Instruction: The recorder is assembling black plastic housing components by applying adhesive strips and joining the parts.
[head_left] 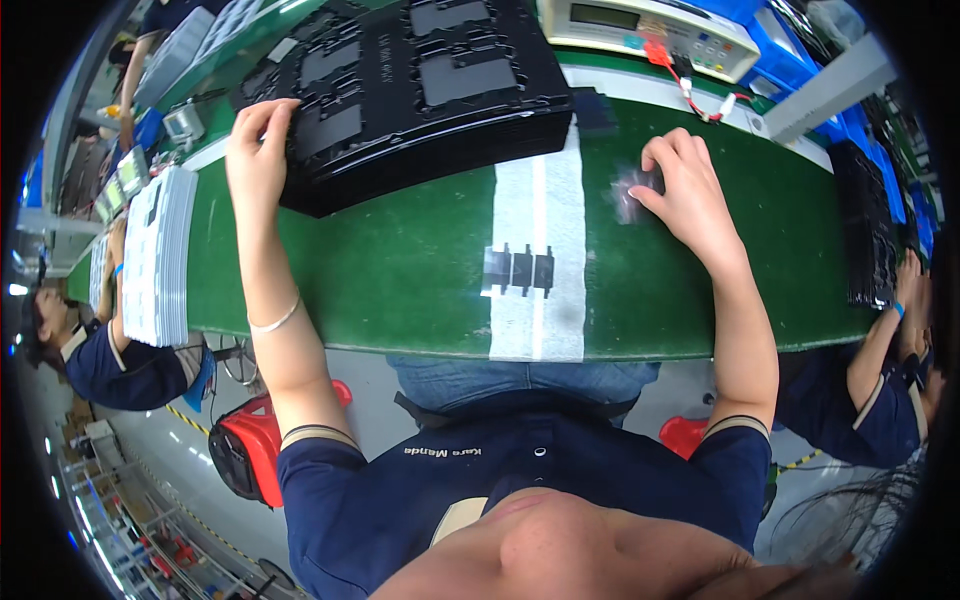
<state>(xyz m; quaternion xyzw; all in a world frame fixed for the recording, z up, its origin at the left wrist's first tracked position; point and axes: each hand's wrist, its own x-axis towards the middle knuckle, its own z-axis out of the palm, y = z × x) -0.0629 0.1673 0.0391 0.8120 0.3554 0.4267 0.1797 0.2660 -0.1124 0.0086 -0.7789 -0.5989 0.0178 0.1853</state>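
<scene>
A stack of black plastic trays [445,145] with shaped pockets stands at the far left of the green bench. At its left edge is my left hand [260,155], fingers curled and closed on the rim of the top tray. On the right my right hand [695,190] is closed in a pinch on a crumpled piece of clear plastic film [628,196], just over the bench. Between my arms, small black flat parts [522,269] lie in a row on a white strip [540,325] that runs across the bench.
At the back right stands a beige bench instrument [650,35] with red leads [690,95]. Stacked white trays [160,255] rise at the left, more black trays [865,225] at the right. Co-workers [120,365] sit on both sides. A grey post [835,85] slants at right.
</scene>
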